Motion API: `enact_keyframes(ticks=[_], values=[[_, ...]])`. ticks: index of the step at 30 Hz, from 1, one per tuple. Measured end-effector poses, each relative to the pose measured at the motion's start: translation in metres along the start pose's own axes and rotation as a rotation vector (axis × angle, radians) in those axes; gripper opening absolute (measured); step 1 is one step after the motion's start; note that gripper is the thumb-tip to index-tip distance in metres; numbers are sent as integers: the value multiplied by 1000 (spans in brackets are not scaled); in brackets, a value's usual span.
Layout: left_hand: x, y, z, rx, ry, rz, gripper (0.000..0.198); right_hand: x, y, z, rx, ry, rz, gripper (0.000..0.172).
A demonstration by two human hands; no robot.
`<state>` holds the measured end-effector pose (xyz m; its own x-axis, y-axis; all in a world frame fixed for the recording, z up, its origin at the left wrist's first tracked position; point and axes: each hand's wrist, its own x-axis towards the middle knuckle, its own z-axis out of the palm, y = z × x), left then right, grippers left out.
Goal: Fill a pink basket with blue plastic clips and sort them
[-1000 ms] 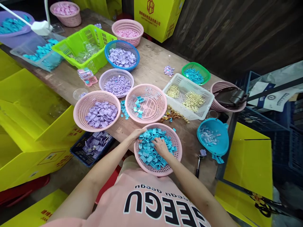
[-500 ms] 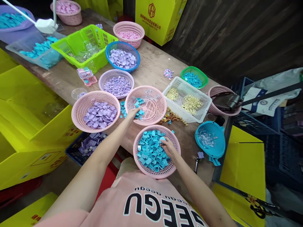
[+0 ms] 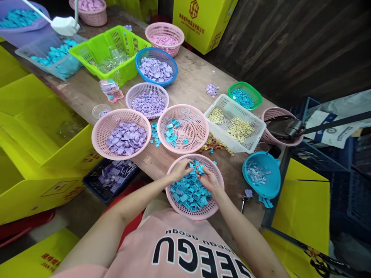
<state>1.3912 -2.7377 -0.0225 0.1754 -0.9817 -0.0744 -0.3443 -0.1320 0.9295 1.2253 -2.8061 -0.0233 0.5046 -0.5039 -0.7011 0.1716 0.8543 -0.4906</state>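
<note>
A pink basket (image 3: 218,200) piled with blue plastic pieces (image 3: 188,193) stands at the table's near edge, against my body. Over its right side, my right hand (image 3: 209,180) pinches a blue plastic piece (image 3: 199,169) between thumb and fingers. My left hand (image 3: 181,170) hovers over the upper left of the same basket, fingertips drawn together close to that piece; whether they hold anything is too small to tell. Just beyond, a second pink basket (image 3: 197,133) has a few similar blue pieces (image 3: 171,137) lying mostly on its left side.
A pink basket of purple cups (image 3: 126,138) is at left, a white crate (image 3: 249,144) of cream parts at right. Small blue bits (image 3: 155,135) lie between baskets. A turquoise basket (image 3: 274,183) and a metal-headed tool (image 3: 243,202) are at right. Yellow boxes (image 3: 37,154) flank the table.
My left hand has come back from the second pink basket to the near one, beside my right hand. Blue pieces lie where it was. The view has shifted slightly.
</note>
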Motion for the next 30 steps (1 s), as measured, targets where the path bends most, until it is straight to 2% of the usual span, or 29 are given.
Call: enact_keyframes(ticks=[2, 5, 9, 11, 13, 15, 18, 20, 22, 24, 27, 30], values=[[-14, 4, 22, -39, -38, -27, 23, 0, 3, 4, -42, -8, -45, 13], [-19, 5, 35, -70, 20, -138, 21, -2, 7, 8, -145, -39, -61, 23], [-15, -1, 33, -234, 43, -345, 19, -8, 12, 6, -282, -13, -68, 30], [-16, -6, 29, -359, 18, -488, 20, -9, 13, 1, -384, 85, -88, 27], [-22, -11, 26, -366, -3, -559, 20, -5, 9, -1, -493, 218, -87, 20], [-31, -14, 23, -213, -59, -503, 18, 3, -3, 4, -548, 273, -72, 14], [-44, -15, 17, 112, -202, -334, 16, 23, -38, 24, -511, 86, -188, 21], [-47, -13, 11, 283, -225, -277, 36, 38, -62, 38, -531, 20, -334, 31], [-43, -10, 5, 417, -180, -253, 47, 50, -72, 45, -734, 105, -441, 34], [-32, -9, 3, 538, -180, -232, 52, 55, -62, 44, -1095, 172, -488, 29], [-15, -7, 5, 701, -276, -179, 54, 50, -22, 32, -1641, 36, -516, 28], [-7, -7, 8, 777, -289, -180, 43, 37, 8, 15, -1969, -38, -511, 30]])
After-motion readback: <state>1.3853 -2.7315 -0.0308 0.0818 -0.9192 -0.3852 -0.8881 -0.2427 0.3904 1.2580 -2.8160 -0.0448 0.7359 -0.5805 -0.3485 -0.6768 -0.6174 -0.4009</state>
